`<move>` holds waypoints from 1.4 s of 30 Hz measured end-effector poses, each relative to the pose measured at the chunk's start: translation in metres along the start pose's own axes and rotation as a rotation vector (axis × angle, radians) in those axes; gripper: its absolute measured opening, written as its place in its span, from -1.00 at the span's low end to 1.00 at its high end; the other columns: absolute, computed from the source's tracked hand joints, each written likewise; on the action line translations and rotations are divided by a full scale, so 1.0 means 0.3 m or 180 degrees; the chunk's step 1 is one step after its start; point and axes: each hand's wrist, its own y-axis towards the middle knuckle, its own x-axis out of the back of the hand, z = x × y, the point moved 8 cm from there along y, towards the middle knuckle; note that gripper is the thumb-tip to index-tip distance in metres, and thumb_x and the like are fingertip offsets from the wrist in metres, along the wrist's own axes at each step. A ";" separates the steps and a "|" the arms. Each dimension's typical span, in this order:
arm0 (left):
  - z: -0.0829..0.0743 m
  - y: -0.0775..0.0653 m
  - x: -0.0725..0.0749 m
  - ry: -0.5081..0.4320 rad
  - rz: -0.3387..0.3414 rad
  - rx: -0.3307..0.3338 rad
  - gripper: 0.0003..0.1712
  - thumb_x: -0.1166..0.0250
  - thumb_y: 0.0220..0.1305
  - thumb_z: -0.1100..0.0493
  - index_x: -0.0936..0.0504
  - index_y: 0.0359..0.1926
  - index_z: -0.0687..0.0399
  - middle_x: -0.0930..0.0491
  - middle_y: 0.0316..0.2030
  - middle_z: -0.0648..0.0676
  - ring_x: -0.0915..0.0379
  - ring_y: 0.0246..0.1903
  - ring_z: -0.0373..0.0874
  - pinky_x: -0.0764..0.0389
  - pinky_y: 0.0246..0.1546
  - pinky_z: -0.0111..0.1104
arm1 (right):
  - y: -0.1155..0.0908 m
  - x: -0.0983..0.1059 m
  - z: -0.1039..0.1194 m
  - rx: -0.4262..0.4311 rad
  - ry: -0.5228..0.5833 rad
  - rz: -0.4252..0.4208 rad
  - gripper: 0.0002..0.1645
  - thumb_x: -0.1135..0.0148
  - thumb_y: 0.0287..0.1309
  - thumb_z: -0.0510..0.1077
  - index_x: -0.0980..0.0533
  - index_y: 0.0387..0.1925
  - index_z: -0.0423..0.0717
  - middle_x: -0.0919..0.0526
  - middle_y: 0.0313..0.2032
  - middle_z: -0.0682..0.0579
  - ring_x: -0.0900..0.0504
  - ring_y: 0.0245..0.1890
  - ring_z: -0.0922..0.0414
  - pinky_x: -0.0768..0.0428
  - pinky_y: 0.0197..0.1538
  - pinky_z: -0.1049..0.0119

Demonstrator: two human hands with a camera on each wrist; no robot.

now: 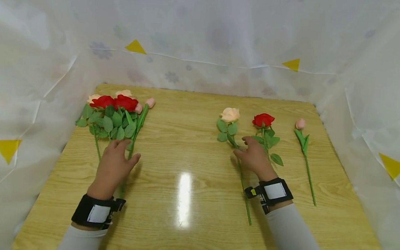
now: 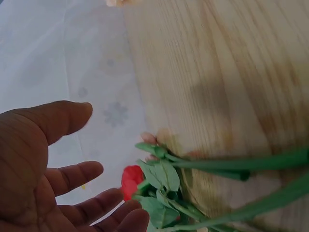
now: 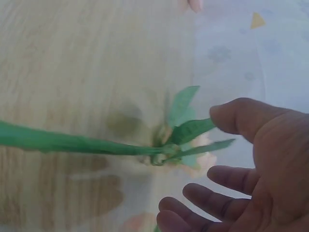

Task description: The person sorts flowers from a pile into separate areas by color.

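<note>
My left hand (image 1: 114, 167) hovers over the stems of a bunch of artificial flowers at the table's left. Red roses (image 1: 126, 103), cream roses (image 1: 123, 93) and pink tulips (image 1: 150, 102) make up that bunch; the hand hides part of their stems. In the left wrist view the thumb and fingers are spread, with nothing between them. Over the stem of a single cream rose (image 1: 230, 114) is my right hand (image 1: 255, 158), fingers loosely extended. Its thumb tip overlaps a green leaf (image 3: 190, 130) in the right wrist view. A red rose (image 1: 263, 120) lies just beyond that hand.
A single pink tulip (image 1: 300, 124) lies at the right of the wooden table (image 1: 171, 150). White patterned sheeting (image 1: 205, 31) with yellow triangles (image 1: 135, 47) surrounds the table's back and sides. Light glares off the tabletop between the arms.
</note>
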 end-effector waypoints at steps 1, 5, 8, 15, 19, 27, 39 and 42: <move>0.008 0.002 -0.001 0.0017 0.0027 0.0014 -0.37 -0.31 0.34 0.08 -0.42 0.27 0.43 -0.33 0.14 0.52 -0.35 0.04 0.47 -0.43 -0.05 0.23 | -0.007 0.010 0.005 0.0023 0.0057 -0.0015 -0.22 -0.19 0.34 0.02 -0.22 0.40 -0.34 -0.34 0.30 -0.36 -0.43 0.19 -0.29 -0.48 0.10 -0.17; 0.035 0.018 -0.032 0.0117 0.0238 0.0099 -0.39 -0.26 0.37 0.10 -0.41 0.26 0.48 -0.36 0.12 0.57 -0.44 -0.04 0.45 -0.47 -0.11 0.21 | -0.041 0.047 0.041 0.0242 0.0228 -0.0182 -0.25 -0.18 0.37 0.07 -0.26 0.40 -0.27 -0.35 0.32 -0.27 -0.42 0.21 -0.23 -0.48 0.10 -0.15; 0.053 0.033 -0.066 0.0150 0.0392 0.0243 -0.37 -0.23 0.39 0.12 -0.36 0.29 0.51 -0.35 0.14 0.58 -0.43 0.00 0.44 -0.47 -0.07 0.20 | -0.070 0.058 0.077 0.0497 0.0403 -0.0379 -0.35 -0.20 0.37 0.03 -0.35 0.34 -0.23 -0.42 0.27 -0.20 -0.47 0.17 -0.14 -0.52 0.08 -0.11; 0.073 0.061 -0.100 0.0252 0.0276 0.0334 -0.46 -0.19 0.36 0.26 -0.39 0.26 0.51 -0.46 0.07 0.53 -0.46 -0.01 0.42 -0.49 -0.08 0.19 | -0.122 0.021 0.114 0.0536 0.1527 -0.0536 -0.58 -0.17 0.41 -0.03 -0.46 0.18 -0.13 -0.55 0.09 -0.12 -0.54 0.05 -0.02 -0.56 -0.01 0.02; 0.074 0.070 -0.100 0.0307 0.0192 0.0283 -0.55 -0.12 0.32 0.39 -0.43 0.20 0.52 -0.54 -0.08 0.52 -0.51 -0.13 0.41 -0.53 -0.18 0.17 | -0.128 -0.019 0.101 0.0331 0.2311 -0.0439 -0.63 -0.10 0.45 -0.07 -0.44 0.15 -0.18 -0.51 0.07 -0.18 -0.56 0.01 -0.03 -0.59 -0.02 0.08; 0.112 0.075 -0.106 0.0090 0.0374 0.0502 -0.42 0.04 0.27 0.46 -0.34 0.34 0.43 -0.58 -0.23 0.43 -0.50 -0.43 0.23 -0.46 -0.53 -0.09 | -0.146 -0.063 0.090 0.0121 0.2683 -0.0295 -0.54 -0.03 0.49 -0.08 -0.37 0.21 -0.36 -0.42 0.15 -0.36 -0.58 -0.01 0.05 -0.57 0.01 0.07; 0.029 0.026 -0.037 -0.0408 0.0161 0.0286 -0.49 -0.08 0.38 0.38 -0.35 0.30 0.54 -0.54 -0.18 0.36 -0.49 -0.36 0.12 -0.45 -0.43 -0.14 | -0.153 -0.076 0.105 0.0169 0.2647 -0.0188 -0.58 -0.02 0.50 -0.07 -0.38 0.16 -0.33 -0.45 0.11 -0.31 -0.59 -0.01 0.06 -0.54 0.06 -0.02; 0.017 0.008 -0.028 -0.0665 0.0138 0.0433 -0.40 -0.09 0.42 0.34 -0.23 0.41 0.47 -0.54 -0.09 0.35 -0.55 -0.23 0.16 -0.50 -0.41 -0.19 | -0.154 -0.080 0.112 0.0159 0.2666 -0.0153 -0.64 -0.04 0.49 -0.08 -0.42 0.11 -0.25 -0.46 0.11 -0.31 -0.59 -0.02 0.06 -0.53 0.06 -0.03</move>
